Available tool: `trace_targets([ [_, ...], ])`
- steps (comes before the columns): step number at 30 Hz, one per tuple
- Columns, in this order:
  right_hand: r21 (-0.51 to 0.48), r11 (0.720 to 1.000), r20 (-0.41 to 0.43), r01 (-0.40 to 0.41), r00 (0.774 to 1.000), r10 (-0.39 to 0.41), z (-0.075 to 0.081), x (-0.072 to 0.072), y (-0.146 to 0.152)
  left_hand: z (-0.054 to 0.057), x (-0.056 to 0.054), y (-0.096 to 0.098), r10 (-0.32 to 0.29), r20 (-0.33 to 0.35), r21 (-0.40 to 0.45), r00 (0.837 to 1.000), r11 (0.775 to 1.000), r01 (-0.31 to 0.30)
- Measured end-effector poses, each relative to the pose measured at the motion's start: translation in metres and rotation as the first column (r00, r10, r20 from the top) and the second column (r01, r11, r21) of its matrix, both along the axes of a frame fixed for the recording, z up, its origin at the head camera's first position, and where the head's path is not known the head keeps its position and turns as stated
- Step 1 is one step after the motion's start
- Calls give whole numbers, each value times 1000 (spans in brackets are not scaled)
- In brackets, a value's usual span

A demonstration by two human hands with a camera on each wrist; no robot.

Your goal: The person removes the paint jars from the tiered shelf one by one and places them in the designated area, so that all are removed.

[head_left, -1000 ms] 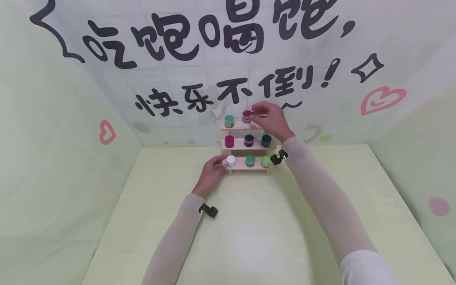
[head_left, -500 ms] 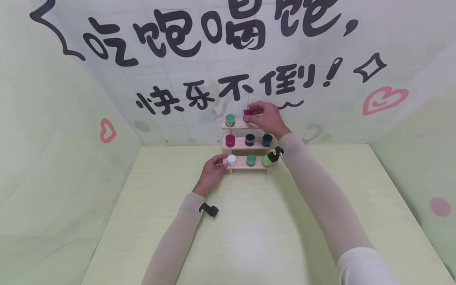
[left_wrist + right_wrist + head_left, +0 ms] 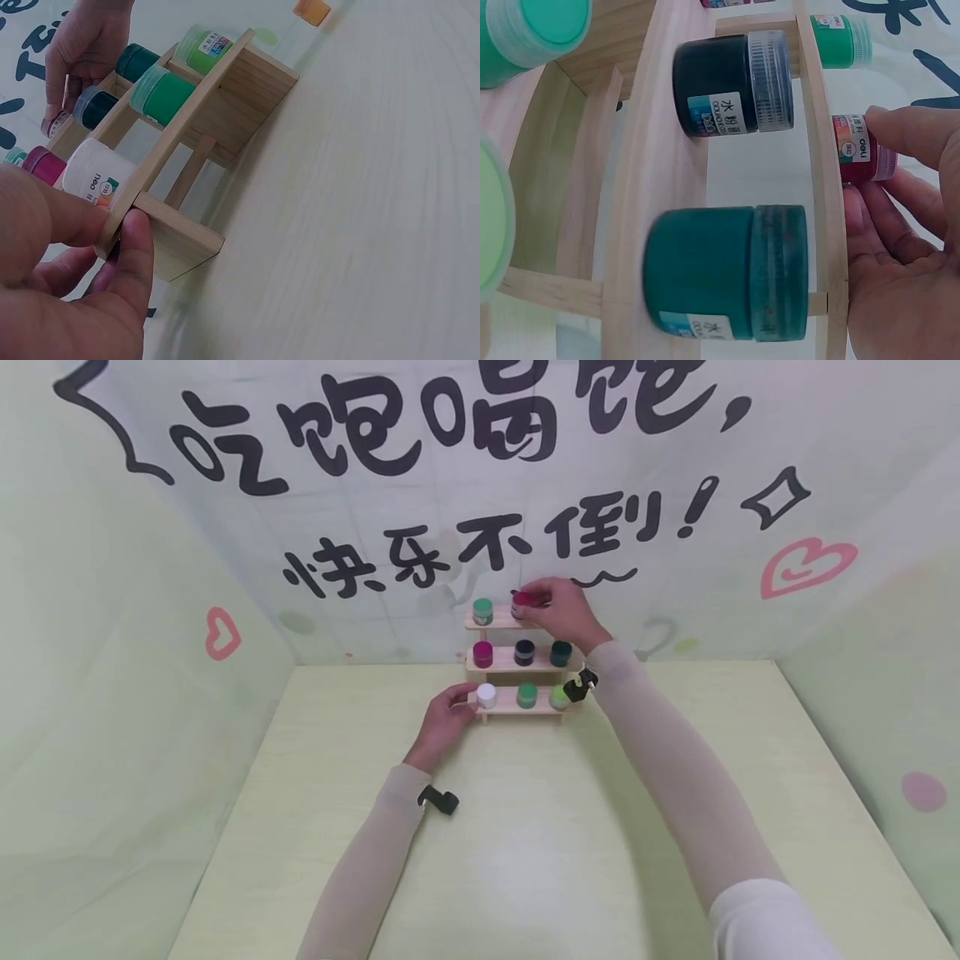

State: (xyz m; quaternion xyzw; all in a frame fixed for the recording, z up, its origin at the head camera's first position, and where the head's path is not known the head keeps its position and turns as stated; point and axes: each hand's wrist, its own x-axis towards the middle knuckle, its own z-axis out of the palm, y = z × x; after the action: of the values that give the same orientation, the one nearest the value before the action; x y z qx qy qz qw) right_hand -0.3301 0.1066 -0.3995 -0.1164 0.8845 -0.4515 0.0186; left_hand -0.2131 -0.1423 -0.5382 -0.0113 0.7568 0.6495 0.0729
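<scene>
A three-tier wooden rack (image 3: 517, 712) stands against the back wall, with small paint jars on each tier. My right hand (image 3: 562, 608) pinches a red paint jar (image 3: 857, 148) by its lid, at the middle of the top tier. My left hand (image 3: 444, 722) grips the left end of the lowest tier with thumb and fingers, close beside a white paint jar (image 3: 96, 172). Left of the red jar sits a green paint jar (image 3: 482, 611). The middle tier holds a magenta jar (image 3: 482, 653), a black jar (image 3: 716, 86) and a dark teal jar (image 3: 712, 274).
On the lowest tier are another green jar (image 3: 527, 695) and a light green jar (image 3: 202, 49). The rack stands at the back edge of a pale table (image 3: 510, 835). A printed cloth (image 3: 360, 635) with black lettering hangs behind, and side cloths flank the table.
My right hand has shifted slightly left and its fingers have come over the red jar's lid. The left hand keeps its hold on the rack.
</scene>
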Motion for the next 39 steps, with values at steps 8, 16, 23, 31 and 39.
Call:
trace_targets([
  [8,-6,1000,-5,-11,1000,11,2,0,3,-1,-4,4,20,4,-18,1000,1000,-20],
  [16,-51,999,-11,-16,1000,16,4,5,11,0,-7,6,19,21,-13,1000,1000,-19],
  [23,-67,997,-42,-31,999,28,4,9,16,2,-9,6,31,27,-23,999,999,-30],
  [31,-100,994,-109,-47,993,36,2,24,26,1,-10,6,33,38,-11,999,999,-32],
  [39,-133,991,-126,-31,992,14,-2,38,34,5,-8,5,28,38,-16,999,999,-27],
])
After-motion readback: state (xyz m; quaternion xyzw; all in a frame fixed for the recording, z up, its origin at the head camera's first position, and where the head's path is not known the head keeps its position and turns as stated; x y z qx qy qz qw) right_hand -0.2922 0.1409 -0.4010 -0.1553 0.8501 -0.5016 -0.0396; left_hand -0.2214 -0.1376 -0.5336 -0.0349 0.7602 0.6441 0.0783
